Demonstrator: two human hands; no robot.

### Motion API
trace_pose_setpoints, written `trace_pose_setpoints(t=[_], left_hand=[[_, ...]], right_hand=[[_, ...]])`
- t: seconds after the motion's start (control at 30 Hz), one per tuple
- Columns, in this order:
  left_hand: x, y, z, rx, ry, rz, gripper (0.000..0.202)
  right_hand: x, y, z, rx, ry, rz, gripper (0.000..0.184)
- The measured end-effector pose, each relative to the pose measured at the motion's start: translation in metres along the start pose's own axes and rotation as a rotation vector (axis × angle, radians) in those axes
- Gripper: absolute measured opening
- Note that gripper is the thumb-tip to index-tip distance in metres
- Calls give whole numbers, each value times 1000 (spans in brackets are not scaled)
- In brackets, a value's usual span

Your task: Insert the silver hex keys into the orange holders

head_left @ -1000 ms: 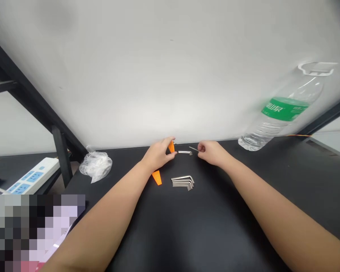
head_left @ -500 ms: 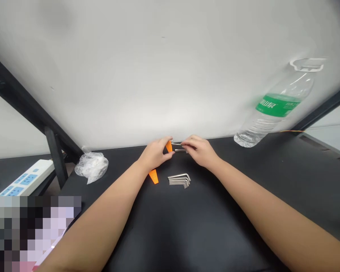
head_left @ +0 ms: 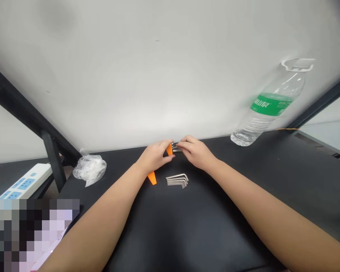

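Here, the left hand (head_left: 155, 155) wraps, half curled, around the orange holder (head_left: 152, 178) at the far side of the worktop (head_left: 164, 234); rightward, hex keys (head_left: 176, 180) lie nearer, and the right hand (head_left: 197, 153) pinches a metal key (head_left: 174, 146) beside the holder.

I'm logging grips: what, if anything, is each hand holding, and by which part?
The left hand grips an orange piece by its near and far sides. The right hand seems to pinch a hex key; which part is hidden.
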State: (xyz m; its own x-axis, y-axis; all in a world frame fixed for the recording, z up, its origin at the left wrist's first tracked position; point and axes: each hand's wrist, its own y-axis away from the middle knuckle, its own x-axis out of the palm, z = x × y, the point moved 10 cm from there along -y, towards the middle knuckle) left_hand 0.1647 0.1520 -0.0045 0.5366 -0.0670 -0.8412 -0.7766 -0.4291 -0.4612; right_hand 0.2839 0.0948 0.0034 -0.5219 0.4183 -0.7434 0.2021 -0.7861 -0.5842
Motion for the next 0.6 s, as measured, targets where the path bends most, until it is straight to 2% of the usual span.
trace_pose_setpoints(t=[0.1,0.23,0.33,0.47,0.6], left_hand=[[1,-1,-8,27,28,12,53],[-6,-2,-10,15,83,-25,51],[-9,-2,-15,26,147,-16,48],[-7,-1,-25,41,226,34,46],[-7,-1,-14,-71,387,-5,49]], right_hand=[[6,-2,8,4,-89,22,29],[7,-2,0,83,-181,-46,24],[7,-1,-7,113,-221,-84,32],[6,-1,-6,74,-222,-70,41],[1,-1,-6,44,-165,-116,35]])
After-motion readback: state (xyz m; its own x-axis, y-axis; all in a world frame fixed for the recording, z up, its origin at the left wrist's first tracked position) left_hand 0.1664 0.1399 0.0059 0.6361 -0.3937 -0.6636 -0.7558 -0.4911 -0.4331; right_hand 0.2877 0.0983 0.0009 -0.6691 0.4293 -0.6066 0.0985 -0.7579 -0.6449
